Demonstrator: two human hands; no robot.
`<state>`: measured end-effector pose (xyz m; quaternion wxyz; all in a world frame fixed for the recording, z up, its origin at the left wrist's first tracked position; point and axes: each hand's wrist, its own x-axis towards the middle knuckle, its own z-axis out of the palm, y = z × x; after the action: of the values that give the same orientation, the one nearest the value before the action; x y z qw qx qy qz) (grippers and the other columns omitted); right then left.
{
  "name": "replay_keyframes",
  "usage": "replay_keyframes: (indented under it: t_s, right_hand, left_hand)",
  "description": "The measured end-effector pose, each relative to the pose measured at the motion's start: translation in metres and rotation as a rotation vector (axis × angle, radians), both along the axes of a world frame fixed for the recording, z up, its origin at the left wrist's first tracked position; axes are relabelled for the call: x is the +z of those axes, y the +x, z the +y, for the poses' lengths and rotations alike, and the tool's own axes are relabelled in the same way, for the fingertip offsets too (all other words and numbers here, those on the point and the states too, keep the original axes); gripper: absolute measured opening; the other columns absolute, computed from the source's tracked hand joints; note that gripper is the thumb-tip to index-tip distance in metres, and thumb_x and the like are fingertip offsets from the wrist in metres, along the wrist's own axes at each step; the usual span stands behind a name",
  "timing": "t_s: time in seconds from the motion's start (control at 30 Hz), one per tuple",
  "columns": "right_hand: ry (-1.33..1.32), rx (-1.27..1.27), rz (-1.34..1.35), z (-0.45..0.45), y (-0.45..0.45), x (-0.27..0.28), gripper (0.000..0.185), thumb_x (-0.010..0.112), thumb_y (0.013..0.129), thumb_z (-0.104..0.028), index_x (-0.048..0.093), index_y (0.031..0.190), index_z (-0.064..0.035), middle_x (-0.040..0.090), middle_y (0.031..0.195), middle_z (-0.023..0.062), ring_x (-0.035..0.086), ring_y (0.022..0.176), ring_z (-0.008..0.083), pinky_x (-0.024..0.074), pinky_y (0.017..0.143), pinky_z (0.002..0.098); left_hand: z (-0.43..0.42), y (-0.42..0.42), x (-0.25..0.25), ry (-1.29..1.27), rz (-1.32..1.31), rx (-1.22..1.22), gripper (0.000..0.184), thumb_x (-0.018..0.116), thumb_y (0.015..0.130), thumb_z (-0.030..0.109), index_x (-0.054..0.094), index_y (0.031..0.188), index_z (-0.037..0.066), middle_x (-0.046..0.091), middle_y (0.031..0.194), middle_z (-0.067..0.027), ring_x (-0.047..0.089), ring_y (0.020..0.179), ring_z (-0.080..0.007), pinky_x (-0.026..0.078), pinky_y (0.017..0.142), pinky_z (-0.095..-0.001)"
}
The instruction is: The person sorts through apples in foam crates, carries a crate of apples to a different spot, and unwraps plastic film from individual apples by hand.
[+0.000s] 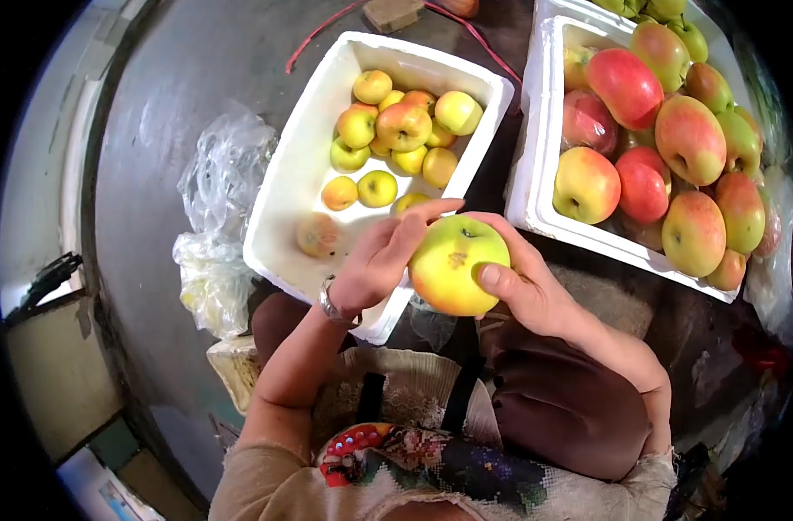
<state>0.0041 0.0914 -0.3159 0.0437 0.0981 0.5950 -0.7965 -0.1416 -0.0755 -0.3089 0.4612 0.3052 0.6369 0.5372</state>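
A large yellow-green apple (454,271) with an orange blush and a brown scar near its stem is held up in front of my body. My right hand (535,291) grips it from the right, thumb pressed on its front. Against its left side rests my left hand (381,252), fingers curved round the back and partly hidden; a metal watch or bracelet (329,301) circles that wrist. Just beyond both hands stands a white foam box (275,208) with several smaller yellow and orange apples (402,128) inside.
On the right, another white foam box (622,243) is heaped with large red and yellow-green apples (690,139). Crumpled clear plastic bags (223,182) lie left of the near box. Beyond it are a pinkish-red cord (322,29) and a brick-like block (393,13).
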Motion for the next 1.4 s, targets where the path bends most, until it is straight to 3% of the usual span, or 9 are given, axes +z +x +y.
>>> replay_keyframes:
  t_s: [0.03, 0.07, 0.17, 0.37, 0.47, 0.77, 1.2, 1.3, 1.4]
  right_hand:
    - [-0.089, 0.003, -0.049, -0.001, 0.001, -0.001, 0.065, 0.058, 0.097, -0.048, 0.036, 0.140, -0.0034, 0.057, 0.114, 0.0088, 0.061, 0.087, 0.0135, 0.0517, 0.060, 0.0255]
    - [-0.088, 0.001, -0.049, 0.000, 0.001, 0.000, 0.065, 0.058, 0.097, -0.048, 0.036, 0.140, -0.0034, 0.057, 0.114, 0.0088, 0.061, 0.087, 0.0135, 0.0517, 0.060, 0.0255]
    - [-0.103, -0.041, -0.101, 0.003, 0.000, 0.005, 0.065, 0.056, 0.097, -0.050, 0.037, 0.139, -0.0025, 0.057, 0.110, 0.0096, 0.060, 0.084, 0.0138, 0.0511, 0.059, 0.0259]
    - [-0.092, -0.024, -0.129, 0.002, 0.000, 0.004, 0.065, 0.049, 0.099, -0.054, 0.039, 0.137, -0.0022, 0.059, 0.104, 0.0099, 0.059, 0.073, 0.0122, 0.0477, 0.052, 0.0235]
    - [-0.133, -0.016, -0.233, 0.002, -0.001, -0.001, 0.065, 0.042, 0.099, -0.060, 0.041, 0.132, -0.0031, 0.060, 0.097, 0.0089, 0.057, 0.063, 0.0113, 0.0447, 0.046, 0.0226]
    - [-0.178, -0.005, -0.289, 0.001, -0.001, -0.003, 0.077, 0.028, 0.096, -0.074, 0.046, 0.124, -0.0045, 0.058, 0.087, 0.0070, 0.052, 0.055, 0.0096, 0.0410, 0.040, 0.0207]
    - [-0.176, 0.013, -0.309, 0.001, -0.002, -0.005, 0.072, 0.030, 0.099, -0.068, 0.042, 0.136, -0.0064, 0.061, 0.094, 0.0070, 0.059, 0.060, 0.0133, 0.0486, 0.048, 0.0244]
    - [-0.173, 0.057, -0.280, 0.005, -0.001, -0.002, 0.078, 0.033, 0.097, -0.070, 0.044, 0.132, -0.0007, 0.058, 0.092, 0.0081, 0.052, 0.056, 0.0101, 0.0458, 0.053, 0.0220]
    - [-0.147, 0.099, -0.226, 0.009, 0.001, -0.011, 0.068, 0.040, 0.100, -0.062, 0.044, 0.134, -0.0021, 0.058, 0.093, 0.0065, 0.053, 0.062, 0.0091, 0.0457, 0.058, 0.0207]
  left_hand:
    - [0.000, 0.000, 0.001, 0.034, -0.127, -0.013, 0.072, 0.041, 0.102, 0.054, 0.042, 0.145, -0.003, 0.060, 0.129, -0.0129, 0.056, 0.121, -0.0188, 0.040, 0.105, -0.0322]
    - [0.001, 0.001, -0.002, 0.036, -0.128, -0.014, 0.072, 0.041, 0.102, 0.054, 0.042, 0.145, -0.003, 0.060, 0.129, -0.0129, 0.056, 0.121, -0.0188, 0.040, 0.105, -0.0322]
    - [0.004, 0.002, -0.002, 0.105, -0.268, -0.041, 0.127, 0.075, 0.068, 0.073, 0.020, 0.154, -0.003, 0.048, 0.144, -0.0116, 0.047, 0.131, -0.0198, 0.034, 0.111, -0.0336]
    - [0.004, 0.005, -0.003, 0.092, -0.017, -0.088, 0.133, 0.096, 0.053, 0.044, 0.022, 0.154, -0.002, 0.047, 0.146, -0.0135, 0.046, 0.134, -0.0232, 0.033, 0.112, -0.0358]
    - [0.004, 0.006, -0.006, 0.123, 0.312, -0.135, 0.127, 0.096, 0.055, 0.039, 0.025, 0.153, -0.001, 0.046, 0.146, -0.0156, 0.046, 0.135, -0.0252, 0.034, 0.112, -0.0376]
    - [0.002, 0.011, -0.020, 0.350, 0.462, -0.057, 0.081, 0.089, 0.070, 0.022, 0.046, 0.135, 0.003, 0.051, 0.136, -0.0185, 0.052, 0.124, -0.0337, 0.042, 0.104, -0.0406]
    - [-0.002, 0.013, -0.022, 0.370, 0.452, 0.000, 0.070, 0.087, 0.071, 0.016, 0.047, 0.127, 0.005, 0.055, 0.123, -0.0155, 0.055, 0.114, -0.0292, 0.044, 0.098, -0.0392]
    - [-0.007, 0.013, -0.019, 0.214, -0.195, 0.173, 0.073, 0.081, 0.077, 0.013, 0.038, 0.135, 0.006, 0.055, 0.124, -0.0104, 0.054, 0.116, -0.0204, 0.044, 0.100, -0.0350]
    - [-0.004, 0.009, -0.018, 0.244, -0.499, 0.299, 0.070, 0.076, 0.083, 0.020, 0.037, 0.139, 0.006, 0.055, 0.126, -0.0107, 0.054, 0.118, -0.0203, 0.043, 0.103, -0.0350]
